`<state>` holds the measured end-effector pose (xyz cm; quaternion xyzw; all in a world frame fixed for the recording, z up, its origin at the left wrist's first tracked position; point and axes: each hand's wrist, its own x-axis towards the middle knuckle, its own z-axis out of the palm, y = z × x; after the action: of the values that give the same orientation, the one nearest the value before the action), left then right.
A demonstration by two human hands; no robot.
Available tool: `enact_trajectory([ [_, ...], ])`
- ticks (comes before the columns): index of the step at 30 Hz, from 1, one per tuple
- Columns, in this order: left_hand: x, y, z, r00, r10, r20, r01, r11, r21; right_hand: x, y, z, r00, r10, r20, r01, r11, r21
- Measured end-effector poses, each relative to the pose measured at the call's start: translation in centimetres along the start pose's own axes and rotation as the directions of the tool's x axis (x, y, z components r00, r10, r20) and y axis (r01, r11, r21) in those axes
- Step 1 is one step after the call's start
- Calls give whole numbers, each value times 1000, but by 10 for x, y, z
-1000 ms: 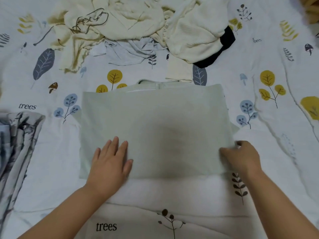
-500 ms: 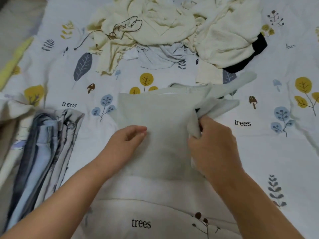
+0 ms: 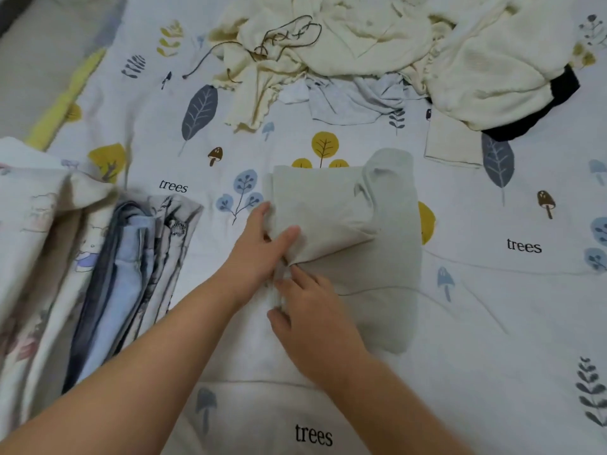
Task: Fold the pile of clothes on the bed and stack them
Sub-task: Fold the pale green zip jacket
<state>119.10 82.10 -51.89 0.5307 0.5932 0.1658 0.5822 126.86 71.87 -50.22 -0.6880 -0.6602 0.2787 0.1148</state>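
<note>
Grey-green garment (image 3: 348, 224): mid-bed, partly folded. Left hand (image 3: 259, 247) pinches its left edge; right hand (image 3: 312, 320) pinches the near-left corner. Unfolded pile (image 3: 377, 50) far; folded stack (image 3: 131, 274) left. Risk: loose sleeve flap slipping, skewing the fold.

Legible text: one word only, "trees", in lowercase dark serif letters, printed on the bed sheet (image 3: 492, 290).
- Once near the folded stack (image 3: 131, 257) at left, just above it.
- Once at right, below a brown mushroom motif.
- Once at the near edge, between the two forearms.
No other words, brands, numbers or labels can be read on any garment.
</note>
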Motion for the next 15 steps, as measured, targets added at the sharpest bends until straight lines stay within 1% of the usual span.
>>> enact_trajectory([
  [2, 4, 3, 11, 986, 163, 25, -165, 966, 199, -11, 8, -5, 999, -8, -32, 9, 1000, 21],
  [3, 6, 4, 17, 978, 203, 51, -209, 926, 314, -17, 12, -8, 999, 12, -41, -11, 1000, 20],
  [4, 9, 5, 23, 974, 214, 73, -224, 876, 427, -22, 15, -12, 998, 45, -51, -43, 999, 27],
  [6, 14, 5, 35, 970, 216, 109, -236, 738, 633, -31, 22, -17, 988, 102, -118, -100, 995, 24],
  [7, 17, 6, 39, 964, 245, 106, -249, 684, 685, -34, 26, -19, 977, 127, -170, -125, 992, 19],
  [8, 20, 7, 41, 951, 299, 84, -273, 677, 683, -37, 31, -21, 964, 146, -223, -144, 989, 24],
  [9, 23, 11, 41, 936, 350, 45, -302, 727, 617, -39, 36, -23, 950, 165, -267, -161, 986, 36],
  [10, 24, 15, 39, 926, 376, -11, -321, 805, 499, -41, 43, -24, 934, 185, -306, -177, 983, 53],
  [11, 26, 19, 36, 934, 349, -79, -300, 884, 357, -42, 49, -26, 919, 215, -329, -200, 977, 79],
  [12, 28, 22, 32, 950, 277, -145, -247, 949, 195, -44, 54, -27, 903, 253, -348, -229, 967, 108],
  [13, 31, 24, 28, 963, 177, -202, -166, 984, 71, -45, 59, -29, 885, 298, -359, -266, 954, 136],
  [15, 35, 19, 19, 966, -36, -257, 33, 999, -17, -44, 66, -31, 848, 414, -330, -363, 909, 206],
])
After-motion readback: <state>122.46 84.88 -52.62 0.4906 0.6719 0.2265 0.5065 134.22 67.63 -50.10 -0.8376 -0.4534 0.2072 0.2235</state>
